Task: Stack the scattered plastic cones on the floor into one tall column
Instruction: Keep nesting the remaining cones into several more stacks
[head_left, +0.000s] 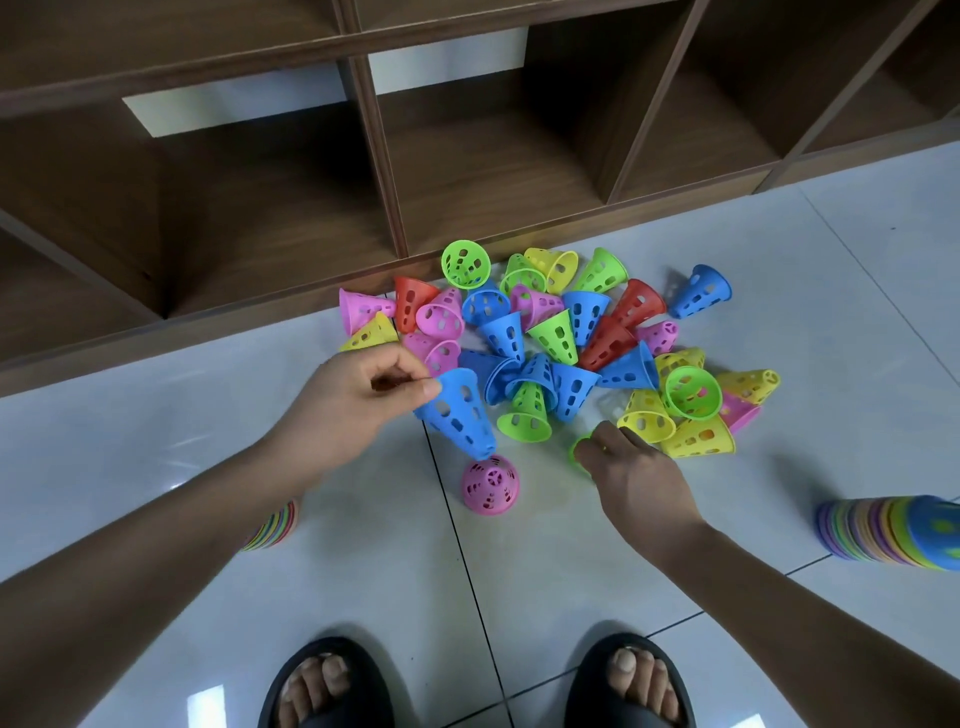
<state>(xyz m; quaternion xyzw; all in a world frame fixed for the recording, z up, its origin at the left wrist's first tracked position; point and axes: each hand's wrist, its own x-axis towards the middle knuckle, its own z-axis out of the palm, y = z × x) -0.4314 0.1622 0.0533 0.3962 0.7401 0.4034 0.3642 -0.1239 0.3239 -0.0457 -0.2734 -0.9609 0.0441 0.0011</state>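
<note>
The left hand (358, 400) pinches a blue perforated plastic cone (457, 415) in its fingers, tilted just above an upright pink perforated plastic cone (491, 486) on the white tiled floor (363, 571). Best to straighten and centre it before letting go. The right hand (639, 483) curls its fingers round a mostly hidden green plastic cone (577, 451).

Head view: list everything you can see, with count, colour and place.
loose cones: about thirty, blue, green, yellow, pink, red, heaped by the shelf
pink cone: one, upright, near heap
blue cone: one, tilted over pink cone
green cone: one, mostly hidden, front of heap
cone stacks: two, multicoloured, right edge and left
shelf: one, brown, top
floor: white tiles
sandals: two, black, bottom
left hand: pinches blue cone
right hand: grips green cone
</note>
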